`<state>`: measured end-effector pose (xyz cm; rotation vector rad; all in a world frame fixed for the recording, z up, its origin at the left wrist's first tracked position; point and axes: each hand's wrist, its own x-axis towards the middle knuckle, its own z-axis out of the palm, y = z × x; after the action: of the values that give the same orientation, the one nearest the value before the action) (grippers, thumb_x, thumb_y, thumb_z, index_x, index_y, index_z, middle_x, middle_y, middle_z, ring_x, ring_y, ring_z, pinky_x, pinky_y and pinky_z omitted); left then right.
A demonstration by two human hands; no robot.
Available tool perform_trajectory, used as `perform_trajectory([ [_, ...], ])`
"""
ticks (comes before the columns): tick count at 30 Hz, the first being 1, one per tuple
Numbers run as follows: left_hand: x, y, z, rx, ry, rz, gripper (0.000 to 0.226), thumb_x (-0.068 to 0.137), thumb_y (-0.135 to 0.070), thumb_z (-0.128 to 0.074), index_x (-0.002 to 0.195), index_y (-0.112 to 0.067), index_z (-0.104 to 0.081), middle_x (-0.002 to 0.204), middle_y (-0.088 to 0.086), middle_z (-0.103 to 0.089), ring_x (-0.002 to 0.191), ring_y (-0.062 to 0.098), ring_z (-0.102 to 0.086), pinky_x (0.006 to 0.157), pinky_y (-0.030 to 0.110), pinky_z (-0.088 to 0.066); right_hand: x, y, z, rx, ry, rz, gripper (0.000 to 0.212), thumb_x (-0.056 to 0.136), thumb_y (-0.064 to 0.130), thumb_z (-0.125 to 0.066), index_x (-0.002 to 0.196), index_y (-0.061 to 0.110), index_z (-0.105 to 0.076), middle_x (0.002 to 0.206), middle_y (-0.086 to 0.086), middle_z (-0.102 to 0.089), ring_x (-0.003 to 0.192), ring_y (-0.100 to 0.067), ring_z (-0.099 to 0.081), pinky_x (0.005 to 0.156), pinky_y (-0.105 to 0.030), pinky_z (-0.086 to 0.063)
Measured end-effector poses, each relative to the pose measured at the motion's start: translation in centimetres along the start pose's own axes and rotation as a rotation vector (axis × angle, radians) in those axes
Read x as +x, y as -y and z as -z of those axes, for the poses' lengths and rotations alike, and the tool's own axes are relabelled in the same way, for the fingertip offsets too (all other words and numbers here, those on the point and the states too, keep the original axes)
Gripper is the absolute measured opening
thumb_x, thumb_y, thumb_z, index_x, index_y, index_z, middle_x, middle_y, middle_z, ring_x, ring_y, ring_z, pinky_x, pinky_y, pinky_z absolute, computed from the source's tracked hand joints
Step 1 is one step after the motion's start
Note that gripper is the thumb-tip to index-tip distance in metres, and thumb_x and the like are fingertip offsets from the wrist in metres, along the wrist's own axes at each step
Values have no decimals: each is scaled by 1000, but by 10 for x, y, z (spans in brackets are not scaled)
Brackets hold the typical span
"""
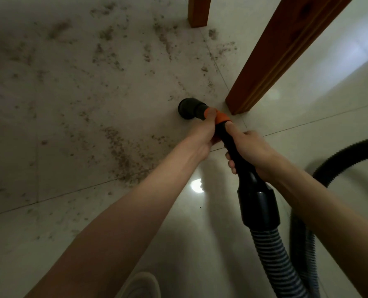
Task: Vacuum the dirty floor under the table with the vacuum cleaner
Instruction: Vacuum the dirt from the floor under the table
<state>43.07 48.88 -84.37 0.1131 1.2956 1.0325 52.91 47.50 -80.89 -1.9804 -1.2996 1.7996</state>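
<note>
Beside the near table leg (271, 67), a little to its left, we keep the round black nozzle (188, 108) of the vacuum cleaner down at the floor (49, 125); whether it touches the tiles we cannot tell. We hold the black tube (235, 151) with both hands. Our left hand (202, 136) grips it closest to the leg, with the fingers curled around the orange collar (218, 117) just behind the nozzle. Our right hand (251, 151) grips the tube farther from the leg, its fingers wrapped around it so that the fingertips show on the other side.

We think the two grips have a reason. The front hand can steer the nozzle exactly, and the back hand can carry the weight of the ribbed hose (273, 254), which goes from the tube back toward us and curves away to the right.

The dirt (122, 151) lies in brown crumbs and streaks on the pale tiles, mostly to the left of the leg and beyond it, up to the second table leg (198, 11) farther away. The tiles on the right of the near leg look clean. So we judge that most of the work is not yet done.

No container is visible here; the body of the vacuum cleaner, where the dirt collects, is out of view.
</note>
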Motion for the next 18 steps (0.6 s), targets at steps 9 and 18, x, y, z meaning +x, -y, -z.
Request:
perform_trajectory([
  [9,22,-15,8,-20,-37,-55,40,99,-29,-43,122,3,-48,94,10,-58,87,25,-59,77,33,-50,19,13,-12,60,34,42,45,97,47,-44,87,4,-54,55,-7,-53,38,-16,-50,39,-23,-44],
  [18,44,-32,21,29,-86,-143,28,99,-26,-43,79,-9,-52,79,5,-56,71,16,-56,67,30,-48,33,29,-27,91,32,81,44,97,45,-45,87,3,-53,57,-9,-53,36,-15,-50,38,-23,-44],
])
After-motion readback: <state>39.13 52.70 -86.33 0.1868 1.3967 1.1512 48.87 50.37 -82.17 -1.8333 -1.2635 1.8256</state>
